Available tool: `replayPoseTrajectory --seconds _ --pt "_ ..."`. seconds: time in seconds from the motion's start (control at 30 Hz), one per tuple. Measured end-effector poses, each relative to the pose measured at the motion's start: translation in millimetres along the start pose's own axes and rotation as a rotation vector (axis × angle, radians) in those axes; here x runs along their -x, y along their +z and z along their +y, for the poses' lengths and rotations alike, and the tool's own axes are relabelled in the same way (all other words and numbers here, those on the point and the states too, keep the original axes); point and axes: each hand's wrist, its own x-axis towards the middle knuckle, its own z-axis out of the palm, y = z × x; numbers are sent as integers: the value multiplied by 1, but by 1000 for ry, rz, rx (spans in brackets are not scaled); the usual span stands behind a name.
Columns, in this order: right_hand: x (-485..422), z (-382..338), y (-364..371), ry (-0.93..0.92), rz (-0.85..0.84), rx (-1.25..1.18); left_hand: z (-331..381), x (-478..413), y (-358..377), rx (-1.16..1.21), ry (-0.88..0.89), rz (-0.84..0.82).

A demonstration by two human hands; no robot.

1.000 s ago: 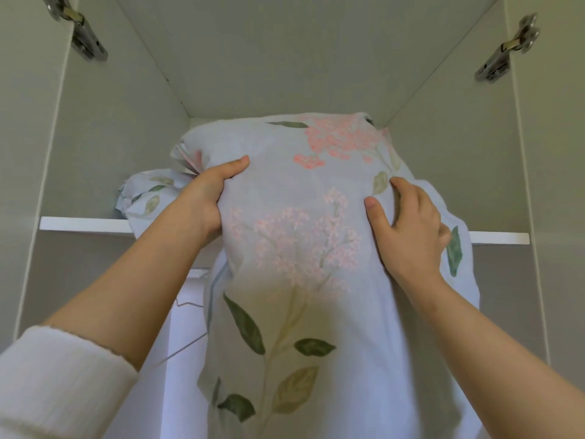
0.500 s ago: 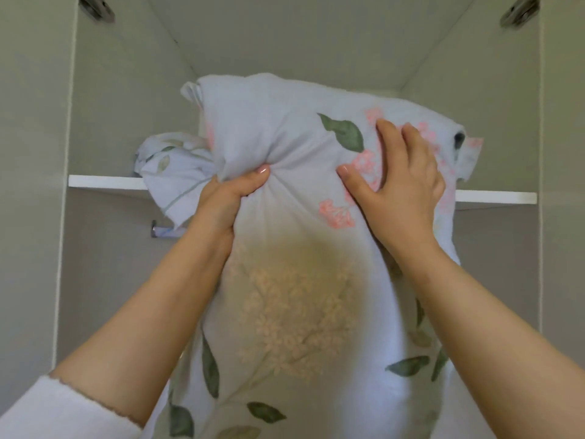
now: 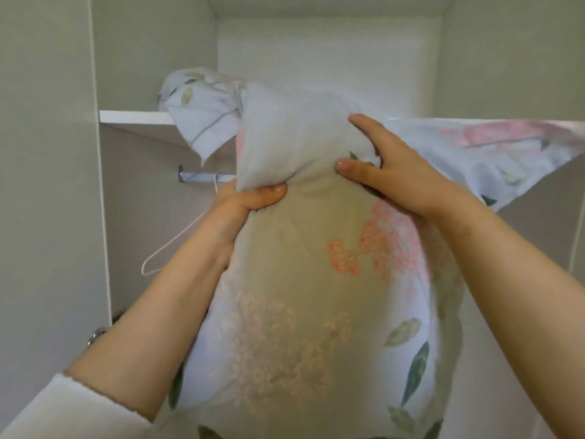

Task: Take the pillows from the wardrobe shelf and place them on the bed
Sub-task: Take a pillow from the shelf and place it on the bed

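Note:
A large floral pillow point(image 3: 304, 280), pale blue with pink blossoms and green leaves, hangs in front of me, mostly off the wardrobe shelf point(image 3: 136, 117). My left hand point(image 3: 243, 207) pinches its left side, thumb on the front. My right hand point(image 3: 389, 166) grips its upper right part with fingers spread over the fabric. A loose flap of its cover trails to the right over the shelf. A second floral pillow point(image 3: 202, 109) lies on the shelf behind, its corner drooping over the edge.
The wardrobe's grey side walls close in left and right. Below the shelf runs a metal hanging rail point(image 3: 202, 177) with a thin pink hanger point(image 3: 177, 245) on it. A metal hinge point(image 3: 95, 335) shows at the lower left.
The pillow has come down and out from the shelf toward me. Both hands have lowered with it, and my view has dropped, showing the rail and hanger.

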Motion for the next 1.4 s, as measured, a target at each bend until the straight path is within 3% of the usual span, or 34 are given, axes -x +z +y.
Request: replayPoseTrajectory --seconds 0.1,0.3,0.47,0.83,1.07,1.4 --pt "8 -1 18 74 -47 -245 -17 14 -12 -18 -97 -49" --pt "19 0 55 191 -227 -289 -38 31 -36 -112 -102 -31" --pt "35 -4 86 266 -236 -413 -49 44 -59 -216 -129 -14" --pt "91 -18 161 484 -229 -418 -96 90 -113 -337 -369 5" --pt "176 -15 184 763 -190 -338 -151 133 -114 -390 -561 -83" --pt "340 2 177 1222 -143 -291 -236 232 -61 -410 -855 -288"
